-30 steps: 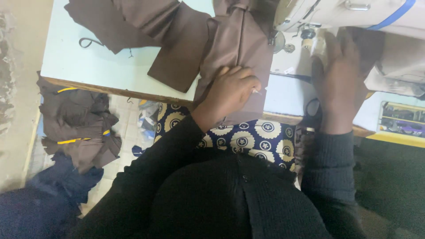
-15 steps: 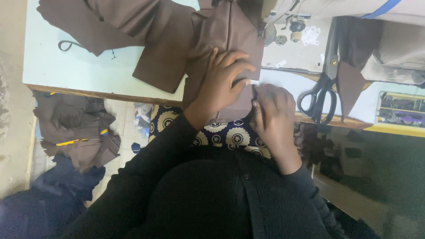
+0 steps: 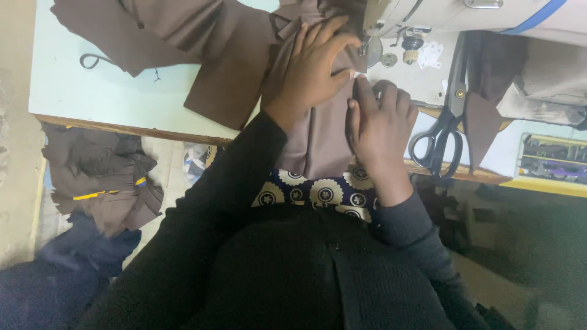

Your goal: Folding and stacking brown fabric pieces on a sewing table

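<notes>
Brown cloth (image 3: 318, 131), matte and smooth, lies folded in a long strip from our lap up to the needle of the sewing machine (image 3: 428, 15). Our left hand (image 3: 315, 70) lies open, flat on it, fingers spread toward the machine head. Our right hand (image 3: 379, 125) presses its edge, fingers loosely curled, gripping nothing. One pair of black-handled scissors (image 3: 443, 131) rests just to the right on the pale blue table (image 3: 92, 91). More brown pieces (image 3: 183, 36) spread across the table, and one crumpled pile (image 3: 101, 180) sits on the floor.
</notes>
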